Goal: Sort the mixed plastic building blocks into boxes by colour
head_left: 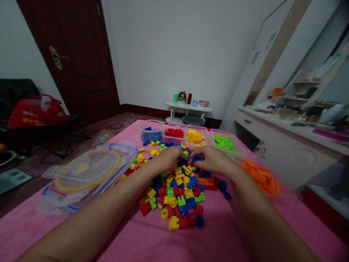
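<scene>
A heap of toy building bricks (179, 180) in red, yellow, blue and green lies spread over a pink cloth. At the heap's far part, my left hand (172, 158) reaches in with its fingers curled downward; whatever they hold is hidden. Close by on the right, my right hand (211, 159) arches over the bricks, thumb and forefinger apart, with blue bricks showing through the gap. The fingertips of both hands almost meet among the pieces. Near my right wrist lie orange bricks (205, 182) and dark blue wheels (227, 196).
Behind the heap stand clear tubs of blue (138, 125), red (164, 138), yellow (188, 128) and green (213, 131) bricks. A container of orange bricks (261, 176) is at right. Stacked clear lids (89, 169) lie left. The pink-covered table (218, 233) stretches toward me.
</scene>
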The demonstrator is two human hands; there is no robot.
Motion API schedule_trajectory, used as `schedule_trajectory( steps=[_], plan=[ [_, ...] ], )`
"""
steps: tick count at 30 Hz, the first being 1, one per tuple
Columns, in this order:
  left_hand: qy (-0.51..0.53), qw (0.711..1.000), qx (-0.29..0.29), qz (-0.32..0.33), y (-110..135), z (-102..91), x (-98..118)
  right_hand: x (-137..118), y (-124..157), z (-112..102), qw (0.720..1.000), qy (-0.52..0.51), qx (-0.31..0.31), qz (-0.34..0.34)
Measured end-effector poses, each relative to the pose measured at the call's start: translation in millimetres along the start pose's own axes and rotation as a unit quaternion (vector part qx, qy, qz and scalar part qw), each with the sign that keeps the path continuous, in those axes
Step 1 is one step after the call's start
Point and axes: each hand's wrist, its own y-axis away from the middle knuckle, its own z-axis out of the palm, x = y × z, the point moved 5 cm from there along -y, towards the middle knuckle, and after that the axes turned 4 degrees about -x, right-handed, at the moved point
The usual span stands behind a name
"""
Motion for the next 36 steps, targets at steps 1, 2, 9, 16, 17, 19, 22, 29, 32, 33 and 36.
schedule_trajectory(
  steps=[1,2,9,16,17,19,22,29,32,33,36],
  plan=[
    [-0.013,1.000,-0.008,0.010,1,1.0,1,-8,6,-3,0.998,-0.003,-0.049,-0.028],
    [-0.029,0.999,-0.014,0.016,1,1.7,2,-15,12,-4,0.995,-0.005,-0.088,-0.049],
    [-0.106,0.994,-0.026,-0.012,4,1.4,-1,-29,14,19,0.988,0.039,-0.148,-0.016],
    [-0.045,0.997,-0.010,-0.058,4,-9.4,-13,-7,7,-4,0.996,-0.053,-0.067,-0.013],
    [-0.022,0.997,0.005,-0.067,3,-13.0,-15,-3,6,-9,0.997,-0.063,-0.040,-0.011],
    [0.044,0.996,0.023,-0.080,3,-18.0,-16,4,6,-18,0.997,-0.075,0.008,-0.009],
    [0.210,0.973,0.030,-0.089,1,-18.9,-17,9,6,-21,0.997,-0.073,0.020,-0.008],
    [0.717,0.684,0.033,-0.130,4,-16.7,-14,-10,13,5,0.991,-0.058,-0.120,-0.022],
    [0.826,0.545,0.031,-0.141,5,-19.0,-14,-20,14,18,0.984,-0.056,-0.165,-0.027],
    [0.837,0.528,0.026,-0.144,6,-18.9,-15,-22,14,20,0.983,-0.052,-0.171,-0.030],
    [0.820,0.544,0.003,-0.177,6,-13.2,-18,-23,13,16,0.984,-0.049,-0.165,-0.039]
  ],
)
